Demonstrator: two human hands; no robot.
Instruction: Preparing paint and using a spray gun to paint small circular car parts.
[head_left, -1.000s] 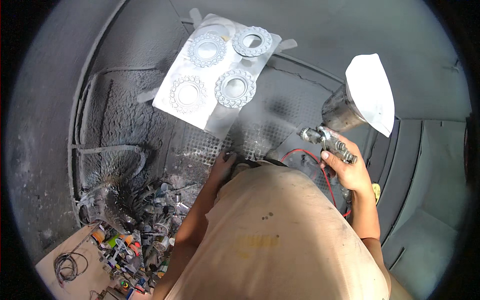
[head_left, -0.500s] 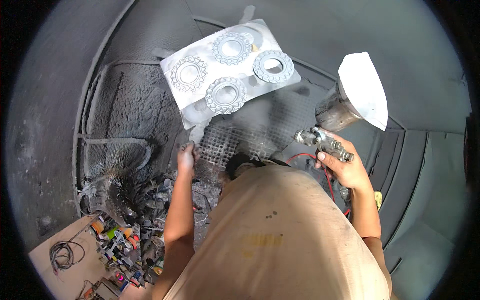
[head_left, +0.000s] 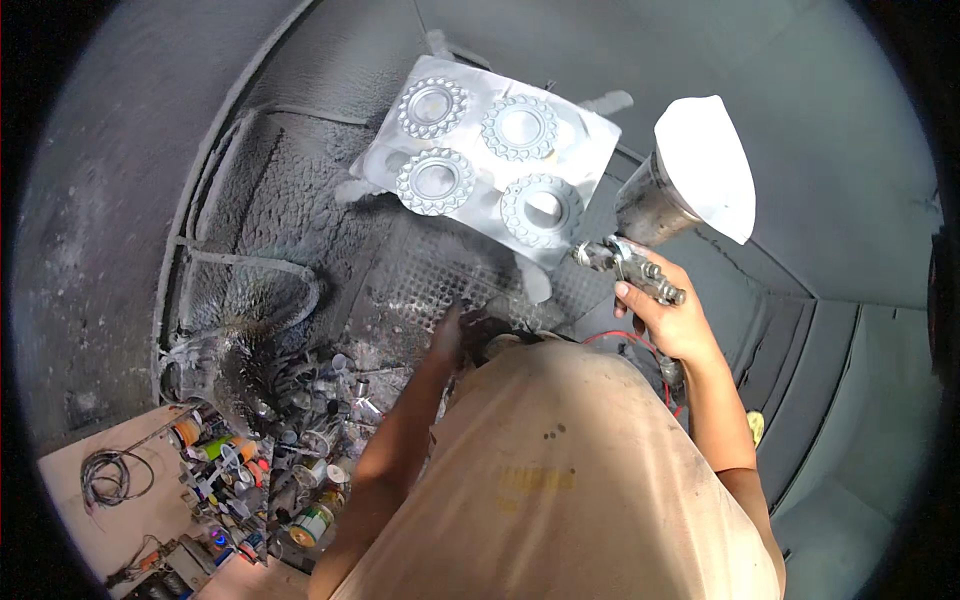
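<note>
Right hand (head_left: pixel 668 315) clasps a spray gun (head_left: pixel 628 264) near four scalloped rings (head_left: pixel 514 214) on a white board (head_left: pixel 592 140) — left hand (head_left: pixel 455 328) well apart, its grip too dark to tell

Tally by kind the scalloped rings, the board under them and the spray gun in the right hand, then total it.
Scalloped rings: 4
Rectangular board: 1
Cup-topped spray gun: 1
Total: 6

Pale grey rings (head_left: pixel 436 206), scalloped pattern; white board (head_left: pixel 475 152), grey smudges; red hose (head_left: pixel 622 334); tan shirt (head_left: pixel 545 420), yellow marks.
</note>
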